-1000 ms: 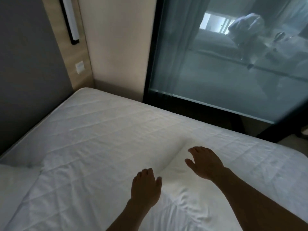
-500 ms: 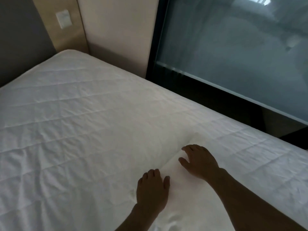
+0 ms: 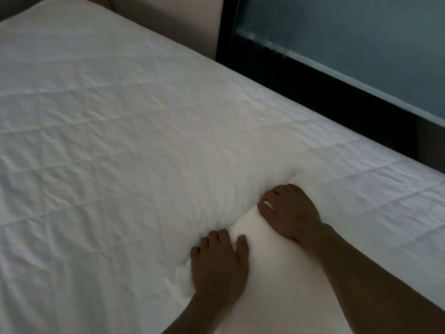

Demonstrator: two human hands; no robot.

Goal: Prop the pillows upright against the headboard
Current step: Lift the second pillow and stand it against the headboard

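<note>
A white pillow [image 3: 267, 268] lies flat on the bed at the bottom centre, its near part hidden by my arms and the frame edge. My left hand [image 3: 219, 266] rests on the pillow's far left edge with the fingers curled over it. My right hand [image 3: 289, 213] holds the far right corner, thumb on top and fingers tucked over the edge into the bedding. The white quilted mattress cover [image 3: 108, 141] stretches away to the upper left. A sliver of the grey headboard [image 3: 8, 6] shows in the top left corner.
A dark-framed frosted glass partition [image 3: 349, 32] runs along the bed's far right side. A beige wall [image 3: 168, 20] stands behind the bed's far corner. The bed edge meets the black frame [image 3: 301, 88] closely.
The view has dropped and moved closer to the bed. Both hands have come down from hovering onto the pillow's far edge, and their fingers have curled over it.
</note>
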